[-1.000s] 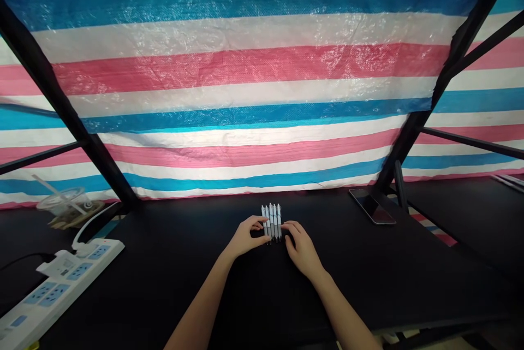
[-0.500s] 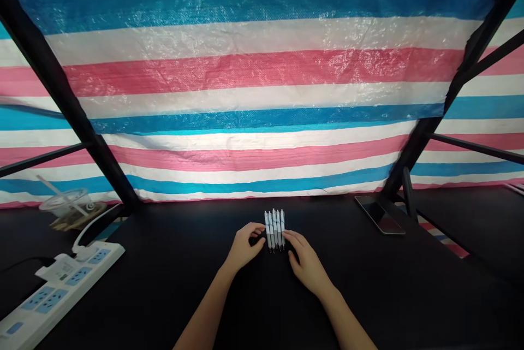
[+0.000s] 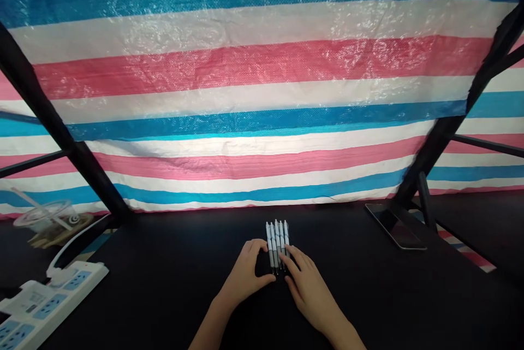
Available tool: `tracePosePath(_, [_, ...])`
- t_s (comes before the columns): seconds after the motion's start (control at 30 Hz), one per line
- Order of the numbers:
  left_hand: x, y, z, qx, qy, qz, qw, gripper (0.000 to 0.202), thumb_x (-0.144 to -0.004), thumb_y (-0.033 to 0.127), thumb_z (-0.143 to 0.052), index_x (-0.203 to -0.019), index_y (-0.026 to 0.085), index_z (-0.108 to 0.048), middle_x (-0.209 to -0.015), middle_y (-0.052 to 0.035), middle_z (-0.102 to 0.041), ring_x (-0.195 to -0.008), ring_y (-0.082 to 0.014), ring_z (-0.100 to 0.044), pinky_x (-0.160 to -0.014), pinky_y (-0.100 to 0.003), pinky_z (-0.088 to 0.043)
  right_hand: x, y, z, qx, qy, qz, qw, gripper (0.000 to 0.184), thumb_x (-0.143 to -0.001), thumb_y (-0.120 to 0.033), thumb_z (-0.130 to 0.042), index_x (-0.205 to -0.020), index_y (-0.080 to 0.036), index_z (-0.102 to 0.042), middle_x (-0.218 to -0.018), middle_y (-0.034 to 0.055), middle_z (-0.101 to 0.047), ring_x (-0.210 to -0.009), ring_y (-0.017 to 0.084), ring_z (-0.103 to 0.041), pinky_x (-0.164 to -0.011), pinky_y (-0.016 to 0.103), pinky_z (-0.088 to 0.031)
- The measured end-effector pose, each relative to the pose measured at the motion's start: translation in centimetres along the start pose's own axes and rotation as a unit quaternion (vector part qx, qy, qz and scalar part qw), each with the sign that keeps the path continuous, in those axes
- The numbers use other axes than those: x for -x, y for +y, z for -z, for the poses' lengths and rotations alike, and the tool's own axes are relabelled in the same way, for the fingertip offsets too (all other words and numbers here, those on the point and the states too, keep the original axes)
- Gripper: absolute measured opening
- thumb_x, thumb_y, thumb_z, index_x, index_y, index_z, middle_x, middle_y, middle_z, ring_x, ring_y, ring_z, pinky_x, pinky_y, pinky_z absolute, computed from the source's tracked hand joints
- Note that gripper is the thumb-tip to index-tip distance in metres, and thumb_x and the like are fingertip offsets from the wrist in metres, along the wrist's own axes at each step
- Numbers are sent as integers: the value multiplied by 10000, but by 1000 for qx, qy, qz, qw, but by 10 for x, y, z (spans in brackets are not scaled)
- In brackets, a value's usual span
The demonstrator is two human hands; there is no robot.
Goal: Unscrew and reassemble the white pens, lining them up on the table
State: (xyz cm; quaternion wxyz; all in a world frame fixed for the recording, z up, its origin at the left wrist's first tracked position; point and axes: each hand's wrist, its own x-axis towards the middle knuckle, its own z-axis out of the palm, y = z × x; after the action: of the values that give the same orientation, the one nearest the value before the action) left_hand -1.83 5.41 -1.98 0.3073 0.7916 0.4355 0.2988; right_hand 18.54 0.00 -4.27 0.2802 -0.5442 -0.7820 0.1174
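Several white pens (image 3: 277, 241) with grey grips lie side by side on the black table, their dark tips toward me. At the row's left edge is my left hand (image 3: 248, 268), thumb and fingers apart in a curve, the fingertips beside the outermost pen. From the right, my right hand (image 3: 305, 284) reaches over the lower part of the row. Its fingertips lie on or against the right-hand pens and partly cover them. Neither hand lifts a pen.
A dark phone (image 3: 395, 227) lies at the back right. On the left are a white power strip (image 3: 53, 301) with a plugged-in cable and a clear plastic cup (image 3: 47, 216) with a straw. Black frame bars (image 3: 98, 181) stand before a striped sheet (image 3: 262, 164).
Both hands have come closer together around the pens. My right fingers now reach further over the row, and my left thumb has moved toward the pen tips. The camera view has shifted slightly.
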Motion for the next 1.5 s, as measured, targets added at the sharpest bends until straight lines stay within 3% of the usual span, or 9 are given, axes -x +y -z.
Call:
tracePosePath(0.37, [-1,4,2,9,6,8,1000,464,-614,116,-803,-993,248,-570,-1272,-66,-580,-1182,-297,-505,-983,-459,-435,-2,-8,2,-24,4,-16,1000,340,-909,-127,-438,-1195,-240,-582,-1369,116,-517,-1259,307,-502,-1001,517,-481])
tracePosePath(0.5, [-3,6,-1,6,7,18,1000,451,-612,107,-804,-982,241,-584,-1248,-78,-618,-1184,-314,-505,-976,-479,-435,0,-8,4,-33,-5,-18,999,363,-913,-132,-430,-1231,-248,-562,-1355,112,-530,-1264,306,-504,-1014,521,-473])
tracePosePath(0.87, [2,17,-15,-32,18,5,999,372,-606,152,-847,-841,215,-567,-928,-44,-653,-891,-258,-590,-767,-374,-503,15,-10,23,-70,-50,-59,995,463,-912,-93,-366,-1343,-179,-514,-1386,141,-518,-1264,269,-536,-1049,425,-482])
tracePosePath(0.97, [2,22,-13,-54,12,0,998,209,-745,203,-762,-825,207,-569,-868,-37,-642,-824,-234,-602,-730,-364,-515,20,-6,24,-72,-48,-68,994,530,-860,-37,-366,-1351,-172,-517,-1429,135,-483,-1296,267,-509,-1063,419,-472])
tracePosePath(1.03, [1,23,-11,-64,8,-26,998,49,-874,179,-611,-910,208,-598,-937,-55,-664,-912,-237,-612,-797,-379,-527,22,-3,23,-75,-30,-71,994,562,-829,-18,-375,-1346,-181,-527,-1434,125,-481,-1309,268,-495,-1068,422,-467])
tracePosePath(1.13, [2,20,-8,-103,-11,-73,992,360,-912,56,-457,-1200,241,-566,-1227,-66,-643,-1225,-248,-507,-999,-428,-472,26,-3,19,-98,25,-68,993,541,-841,-38,-385,-1322,-224,-550,-1410,100,-507,-1285,258,-515,-1042,412,-490])
tracePosePath(1.2, [3,17,-8,-152,-24,-84,984,494,-887,2,-438,-1303,256,-516,-1292,-59,-619,-1290,-256,-458,-1042,-459,-446,29,-5,17,-124,64,-65,988,497,-869,-69,-390,-1293,-254,-571,-1383,83,-528,-1256,246,-539,-1024,400,-502])
tracePosePath(1.33, [8,17,-6,-252,-32,-105,962,494,-858,-32,-467,-1254,247,-566,-1156,-77,-642,-1141,-265,-559,-930,-444,-511,33,-15,14,-182,109,-78,974,406,-903,-129,-401,-1213,-281,-615,-1300,62,-585,-1175,214,-594,-983,354,-520])
tracePosePath(1.5, [16,19,-1,-334,-27,-161,928,248,-853,4,-525,-910,212,-649,-1039,-74,-622,-907,-233,-622,-691,-332,-538,38,-26,8,-264,113,-147,946,283,-924,-256,-427,-1087,-238,-658,-1065,76,-677,-931,204,-673,-812,301,-551])
